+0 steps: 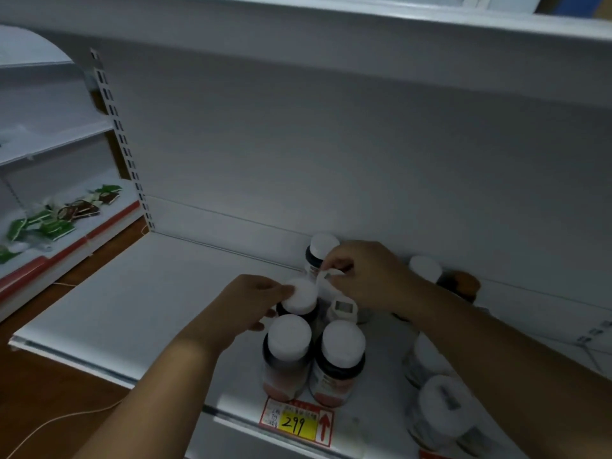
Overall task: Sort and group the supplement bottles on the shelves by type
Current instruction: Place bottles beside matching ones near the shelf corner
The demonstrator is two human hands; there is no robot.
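Observation:
Dark supplement bottles with white caps stand on a white shelf point(132, 293). Two stand at the front point(287, 352) point(341, 359). My left hand point(251, 303) grips the white-capped bottle point(301, 294) just behind them. My right hand point(367, 276) pinches the top of a small white bottle point(341, 306) beside it. Another dark bottle point(319, 253) stands at the back wall. White bottles point(440, 405) and an amber bottle point(463, 284) sit to the right, partly hidden by my right arm.
A yellow and red price tag point(298, 422) reading 299 hangs on the shelf's front edge. The upper shelf point(364, 24) overhangs. To the left, another shelf unit holds green and brown packets point(63, 210). A brown floor lies below.

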